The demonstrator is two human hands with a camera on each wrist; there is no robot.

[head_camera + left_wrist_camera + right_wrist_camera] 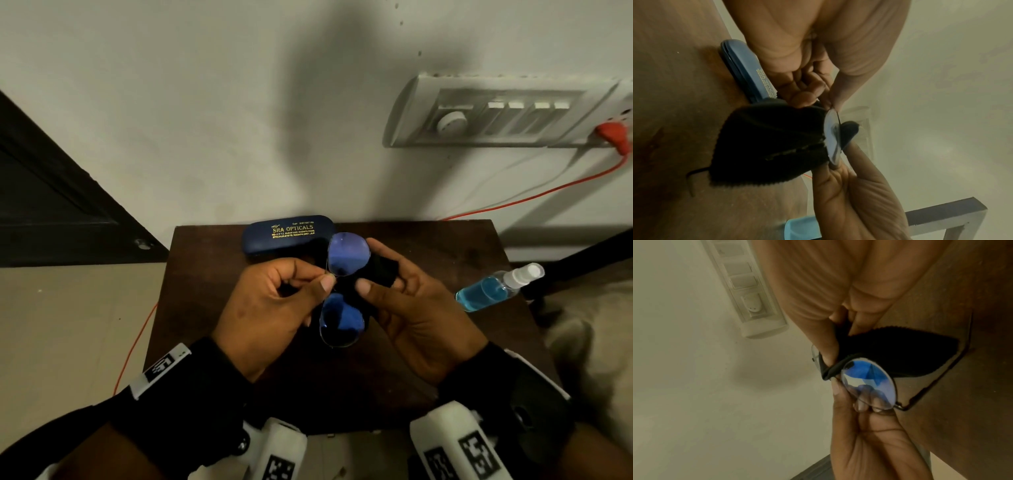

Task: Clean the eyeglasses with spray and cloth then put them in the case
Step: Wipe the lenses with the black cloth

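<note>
Thin-framed eyeglasses (342,291) with blue-tinted lenses are held upright over the dark wooden table (212,308). My left hand (274,301) pinches the frame near the bridge between thumb and forefinger. My right hand (407,301) grips a black cloth (380,270) against the glasses. In the left wrist view the black cloth (766,146) hangs beside one lens (831,138). In the right wrist view a lens (867,384) shows blue reflections, with the cloth (890,352) behind it. The closed blue case (284,234) lies at the table's back. A spray bottle (496,287) with blue liquid lies on its side at the right.
A wall switchboard (507,113) with an orange plug (613,133) and trailing cable (513,202) sits above right. A dark door (51,192) stands at left. A dark frame bar (575,260) runs past the table's right edge.
</note>
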